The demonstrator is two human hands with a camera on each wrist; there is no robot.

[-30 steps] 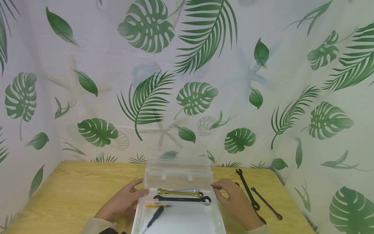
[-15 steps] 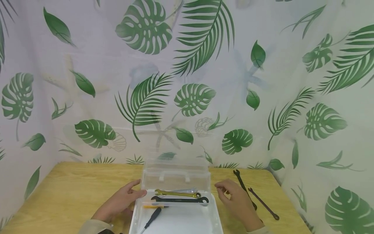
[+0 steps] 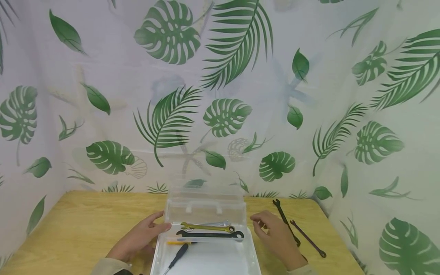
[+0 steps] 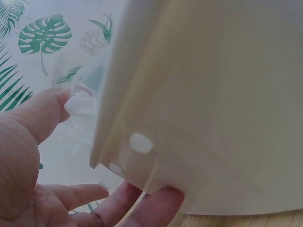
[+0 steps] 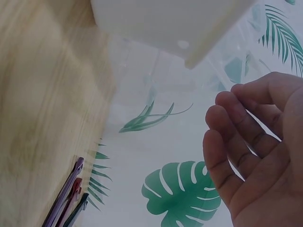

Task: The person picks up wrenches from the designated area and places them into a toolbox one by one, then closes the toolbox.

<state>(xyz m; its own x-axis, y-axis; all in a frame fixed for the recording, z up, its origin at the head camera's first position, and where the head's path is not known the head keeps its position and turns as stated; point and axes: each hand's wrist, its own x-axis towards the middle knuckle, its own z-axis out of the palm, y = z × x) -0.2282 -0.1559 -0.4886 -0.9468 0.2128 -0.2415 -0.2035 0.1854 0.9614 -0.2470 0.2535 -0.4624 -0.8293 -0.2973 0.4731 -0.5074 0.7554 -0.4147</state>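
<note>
Near the front middle of the wooden tabletop (image 3: 96, 214) sits a clear plastic case (image 3: 213, 263), its translucent lid (image 3: 204, 210) raised at the back. Across the rear part of the case lie a gold wrench (image 3: 207, 227), a thin silvery tool (image 3: 220, 223) just behind it and a black wrench (image 3: 206, 234) just in front; a yellow-orange handle (image 3: 176, 242) and a dark-handled screwdriver (image 3: 179, 254) lie closer to the person. The left hand (image 3: 142, 235) has its grip on the left rear corner, thumb at the rim, other fingertips lower against the side wall. Beside the case's right side, apart from it, the right hand (image 3: 275, 236) has bent fingers and a slack, unfilled grip. Beyond it lie a long dark wrench (image 3: 285, 218) and a purple wrench (image 3: 308, 238); the right wrist view shows a red tool (image 5: 69, 201) between them.
</note>
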